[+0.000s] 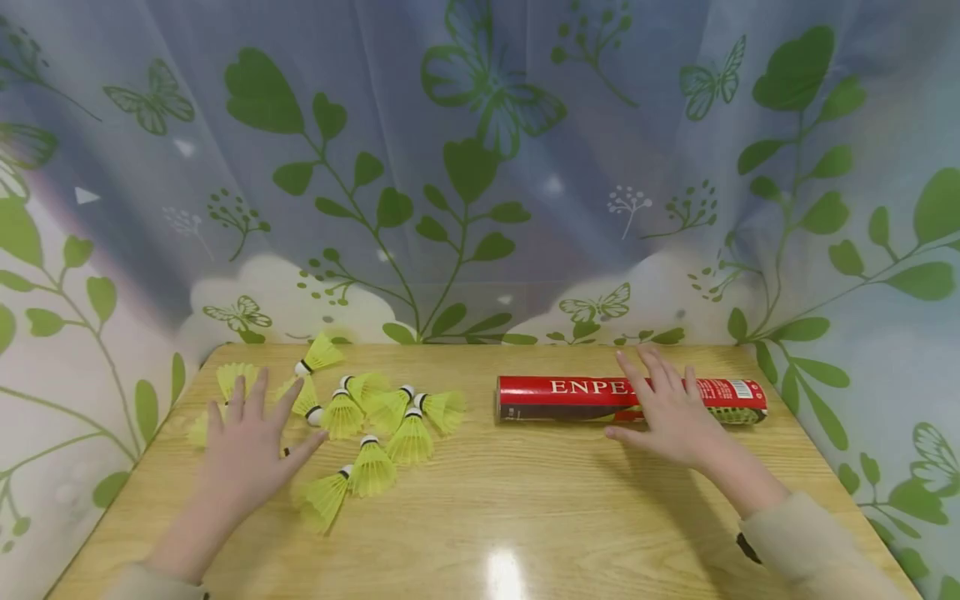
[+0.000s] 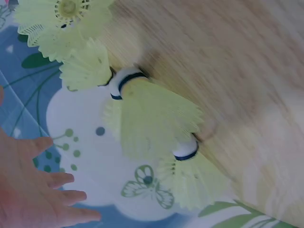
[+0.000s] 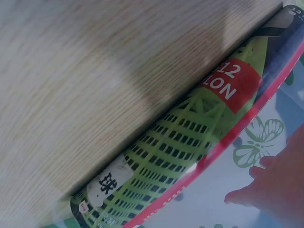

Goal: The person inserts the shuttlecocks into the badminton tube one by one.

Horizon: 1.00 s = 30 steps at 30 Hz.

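Several yellow shuttlecocks (image 1: 411,439) with white heads lie loosely grouped on the left half of the table. My left hand (image 1: 243,454) is spread above the leftmost ones and partly hides them; its fingers are straight and grip nothing. In the left wrist view, a shuttlecock (image 2: 154,116) lies to the right of that hand's fingers. A red and black shuttlecock tube (image 1: 528,402) lies on its side on the right half. My right hand (image 1: 667,412), fingers spread, overlaps the tube's middle without gripping it. The right wrist view shows the tube's printed side (image 3: 178,142).
The wooden table (image 1: 517,517) ends at a patterned curtain (image 1: 420,192) of leaves and butterflies, which also hangs along both sides. One shuttlecock (image 1: 321,353) lies near the table's back edge. Light glares off the table's front middle.
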Available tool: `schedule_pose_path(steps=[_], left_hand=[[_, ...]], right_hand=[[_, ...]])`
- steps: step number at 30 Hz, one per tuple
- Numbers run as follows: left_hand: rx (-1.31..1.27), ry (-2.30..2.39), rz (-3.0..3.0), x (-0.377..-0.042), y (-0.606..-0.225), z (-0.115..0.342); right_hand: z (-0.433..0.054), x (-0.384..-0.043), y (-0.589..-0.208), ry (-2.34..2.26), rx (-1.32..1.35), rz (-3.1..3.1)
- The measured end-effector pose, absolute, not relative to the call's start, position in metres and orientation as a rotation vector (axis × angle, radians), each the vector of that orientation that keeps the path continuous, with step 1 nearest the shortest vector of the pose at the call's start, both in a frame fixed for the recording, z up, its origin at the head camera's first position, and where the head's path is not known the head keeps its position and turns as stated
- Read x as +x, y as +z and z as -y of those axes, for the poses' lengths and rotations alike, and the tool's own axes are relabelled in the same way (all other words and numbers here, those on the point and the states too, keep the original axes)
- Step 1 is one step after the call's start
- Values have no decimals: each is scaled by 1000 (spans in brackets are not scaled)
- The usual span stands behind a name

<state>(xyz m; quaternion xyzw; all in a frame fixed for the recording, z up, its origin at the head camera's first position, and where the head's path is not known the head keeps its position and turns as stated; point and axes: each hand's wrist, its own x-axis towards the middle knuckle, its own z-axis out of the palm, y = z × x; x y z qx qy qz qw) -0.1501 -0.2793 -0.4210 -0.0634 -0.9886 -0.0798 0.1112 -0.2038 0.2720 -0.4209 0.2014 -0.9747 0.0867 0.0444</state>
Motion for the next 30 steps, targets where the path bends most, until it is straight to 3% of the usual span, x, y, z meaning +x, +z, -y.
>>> schedule_pose_path(steps=[13, 30], left_hand=[[-136, -232, 2800, -142, -433, 312], [24, -607, 2709, -113, -450, 337]], right_hand=[[-257, -218, -421, 327, 680, 2959], [-231, -239, -427, 404, 781, 2935]])
